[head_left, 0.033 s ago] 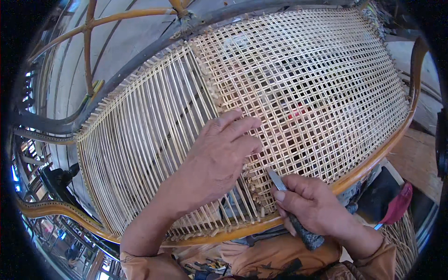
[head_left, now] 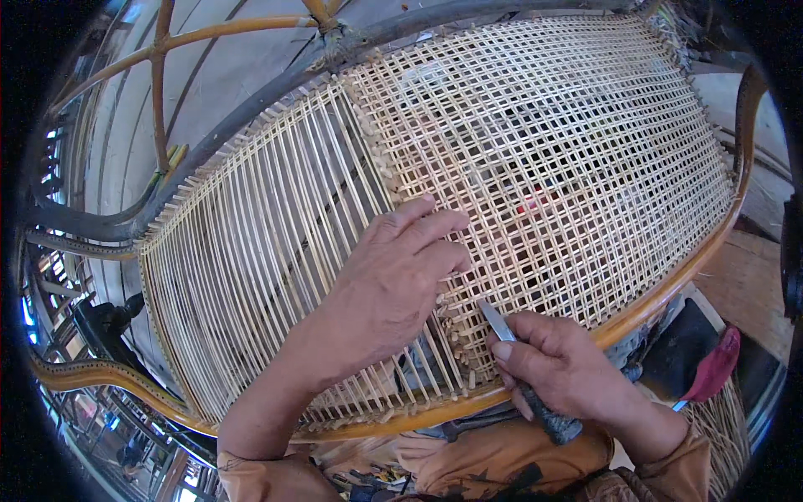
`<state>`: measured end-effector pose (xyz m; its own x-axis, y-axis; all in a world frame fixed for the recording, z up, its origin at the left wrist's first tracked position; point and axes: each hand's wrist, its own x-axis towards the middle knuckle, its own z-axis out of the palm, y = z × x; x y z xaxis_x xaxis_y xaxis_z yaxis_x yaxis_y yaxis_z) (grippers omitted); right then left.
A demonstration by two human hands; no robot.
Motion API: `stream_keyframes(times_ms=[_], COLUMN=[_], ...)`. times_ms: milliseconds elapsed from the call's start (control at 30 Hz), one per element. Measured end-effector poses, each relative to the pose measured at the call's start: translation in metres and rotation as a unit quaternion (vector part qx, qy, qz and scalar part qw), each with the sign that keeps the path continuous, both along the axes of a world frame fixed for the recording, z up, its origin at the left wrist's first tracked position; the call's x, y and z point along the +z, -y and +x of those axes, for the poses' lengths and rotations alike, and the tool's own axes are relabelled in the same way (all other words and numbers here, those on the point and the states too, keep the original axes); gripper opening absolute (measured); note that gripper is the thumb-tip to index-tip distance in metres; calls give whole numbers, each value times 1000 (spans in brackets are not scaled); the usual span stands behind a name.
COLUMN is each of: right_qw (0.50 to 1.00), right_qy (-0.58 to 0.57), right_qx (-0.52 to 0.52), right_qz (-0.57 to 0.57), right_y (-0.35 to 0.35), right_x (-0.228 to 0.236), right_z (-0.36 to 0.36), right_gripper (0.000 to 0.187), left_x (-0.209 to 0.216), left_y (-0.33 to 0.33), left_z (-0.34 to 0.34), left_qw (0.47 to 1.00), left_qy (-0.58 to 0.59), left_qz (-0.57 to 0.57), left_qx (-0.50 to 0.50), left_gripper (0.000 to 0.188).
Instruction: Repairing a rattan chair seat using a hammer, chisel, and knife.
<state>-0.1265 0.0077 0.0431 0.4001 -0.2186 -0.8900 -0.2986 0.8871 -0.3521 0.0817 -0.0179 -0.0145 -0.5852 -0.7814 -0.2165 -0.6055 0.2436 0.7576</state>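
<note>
A curved wooden furniture frame lies before me, strung with cane. Its right part carries an open-weave cane panel; on the left, pale parallel strands run without crosspieces. Between them is a crossbar with short pegs. My left hand rests on the weave beside this crossbar, fingers bent and a little apart, the thumb hidden. With my right hand I grip a knife by its dark handle. Its blade tip touches or hovers over the weave near the crossbar's lower end; I cannot tell which.
Grey curved rails and brown bent poles stand beyond the frame. At the right are a dark red object and a bundle of loose cane strips. Below the frame, an orange-brown garment covers my lap.
</note>
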Motion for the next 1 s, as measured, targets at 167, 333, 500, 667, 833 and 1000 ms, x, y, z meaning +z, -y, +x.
stream_keyframes(times_ms=[167, 333, 500, 667, 833, 1000], right_qw=[1000, 1000, 999, 1000, 997, 1000], right_qy=[12, 23, 18, 9, 46, 16], right_qx=[25, -2, -28, -9, -51, -7], right_qz=[11, -20, 23, 20, 20, 24], right_y=[-1, -11, -4, 4, 1, -6], right_x=[-1, 1, 5, 3, 2, 10], right_z=[-4, -12, -23, -15, -18, -19], right_gripper=[16, 17, 18, 19, 21, 19], left_x=[1, 13, 42, 55, 62, 45], left_y=[4, -2, -29, -89, -133, -164], left_z=[-3, 8, 16, 17, -4, -12], left_qw=[1000, 999, 994, 990, 971, 940], left_qy=[-20, -18, 72, -16, -51, -18], left_qz=[12, -23, -80, -29, -42, -75], left_qx=[-10, 21, 29, 134, 230, 334], left_gripper=[39, 37, 29, 29, 26, 18])
